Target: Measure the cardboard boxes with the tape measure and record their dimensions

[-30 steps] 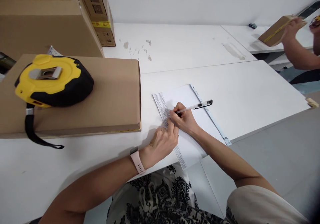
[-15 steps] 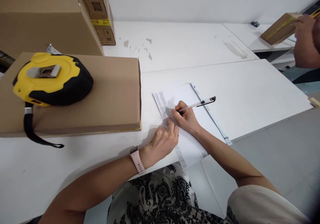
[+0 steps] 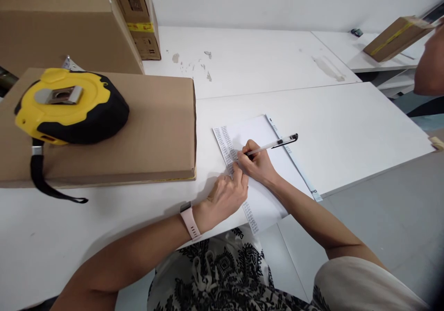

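A pad of white paper [image 3: 270, 137] lies at a slant on the white table, with columns of small handwritten or printed marks along its left edge. My right hand [image 3: 258, 163] is closed around a clear pen with a black cap end [image 3: 277, 143]; the tip meets the sheet by the written column. Just below it, my left hand [image 3: 227, 195] rests on the paper's left edge, index finger stretched toward the pen tip and the other fingers loosely bent. It holds nothing I can see. A pink-strapped watch [image 3: 190, 221] is on my left wrist.
A yellow and black tape measure [image 3: 69, 107] sits on a flat cardboard box [image 3: 159, 130] to the left. Bigger boxes [image 3: 65, 33] stand behind it. At the far right is another person [image 3: 430, 70], near a small taped box [image 3: 395, 38]. The table [image 3: 347, 126] ends at the right.
The other person at the right has shifted further right, and a hand near the small box has left view. My hands and the pen stay almost the same; the view has tilted slightly.
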A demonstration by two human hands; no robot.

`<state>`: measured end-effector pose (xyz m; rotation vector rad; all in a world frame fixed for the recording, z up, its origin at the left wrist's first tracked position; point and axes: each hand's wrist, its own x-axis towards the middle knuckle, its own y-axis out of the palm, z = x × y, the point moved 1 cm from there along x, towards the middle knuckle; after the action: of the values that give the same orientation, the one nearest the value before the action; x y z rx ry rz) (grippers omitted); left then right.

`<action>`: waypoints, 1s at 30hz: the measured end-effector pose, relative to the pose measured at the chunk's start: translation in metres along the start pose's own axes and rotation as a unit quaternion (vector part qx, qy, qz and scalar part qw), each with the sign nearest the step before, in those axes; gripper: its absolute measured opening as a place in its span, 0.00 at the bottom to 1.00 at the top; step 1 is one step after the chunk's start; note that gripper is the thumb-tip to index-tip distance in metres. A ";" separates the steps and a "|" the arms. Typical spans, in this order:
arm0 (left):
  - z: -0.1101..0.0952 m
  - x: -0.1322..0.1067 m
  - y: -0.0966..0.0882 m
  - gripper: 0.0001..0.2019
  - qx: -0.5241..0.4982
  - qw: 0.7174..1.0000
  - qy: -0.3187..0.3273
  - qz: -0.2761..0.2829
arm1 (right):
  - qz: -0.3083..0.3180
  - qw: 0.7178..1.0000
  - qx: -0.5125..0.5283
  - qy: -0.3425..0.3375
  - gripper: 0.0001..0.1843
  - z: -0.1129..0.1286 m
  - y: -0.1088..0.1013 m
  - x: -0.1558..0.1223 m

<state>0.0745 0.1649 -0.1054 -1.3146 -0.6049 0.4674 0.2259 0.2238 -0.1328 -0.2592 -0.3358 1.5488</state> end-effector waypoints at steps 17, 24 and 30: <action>-0.001 0.000 0.003 0.15 0.028 0.999 0.003 -0.026 | -0.009 1.000 0.003 -0.018 0.13 -0.005 -0.001 0.001; -0.001 0.000 0.003 0.15 0.043 0.998 0.001 -0.036 | -0.005 1.000 -0.001 -0.021 0.13 -0.005 -0.001 0.002; 0.000 -0.001 0.000 0.16 0.035 0.999 0.001 -0.037 | -0.015 0.999 -0.008 -0.033 0.13 -0.007 -0.003 0.003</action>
<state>0.0740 0.1643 -0.1051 -1.2220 -0.6279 0.4227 0.2314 0.2269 -0.1385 -0.2148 -0.4022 1.5281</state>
